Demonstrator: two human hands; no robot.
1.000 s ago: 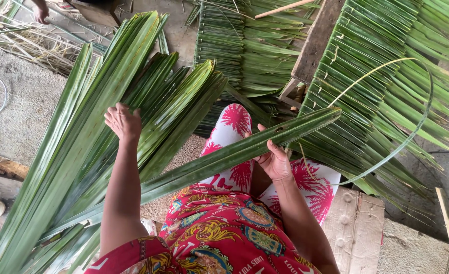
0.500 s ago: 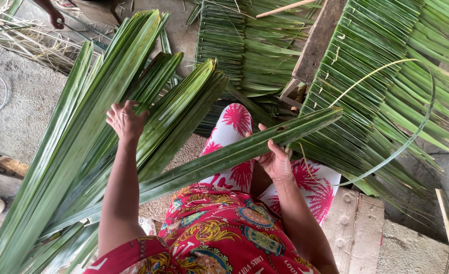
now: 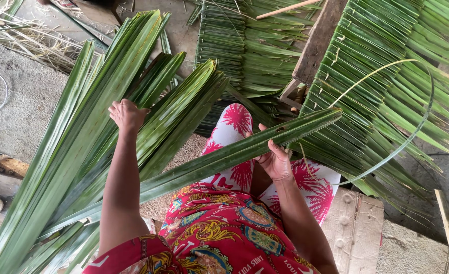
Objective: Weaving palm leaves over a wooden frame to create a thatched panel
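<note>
**Sorting palm leaves: two hands, one leaf drawn out**

I am sitting over a fan of long green leaves [image 3: 82,152] that are spreading from my left side up and away across the floor [image 3: 11,101]. My left hand [image 3: 127,114] is reaching into that fan; its grip is lying closed over the leaves, knuckles up, though I cannot tell which blade the fingers are pinching, since they are curling out of sight beneath the hand. Resting it there is keeping the pile pressed flat and in reach.

My right hand [image 3: 275,161] is gripping one folded leaf [image 3: 244,149], thumb on top and fingers wrapping underneath. This leaf is lying across my lap, its near end running down toward the pile at my left, its far tip pointing up and right toward the thatch panel [image 3: 376,76]. Held near the middle, it is staying level rather than drooping, and it is crossing apart from the other leaves instead of tangling with them.

The thatch panel is lying just beyond my knees, its leaflets folded over a wooden batten [image 3: 318,40], with one thin midrib [image 3: 417,122] arching loose over it. A second panel [image 3: 234,50] is lying behind, farther up the floor. A board [image 3: 356,228] is sitting under my right leg, and dry straw [image 3: 26,35] is lying at the upper left, well apart from my hands.
</note>
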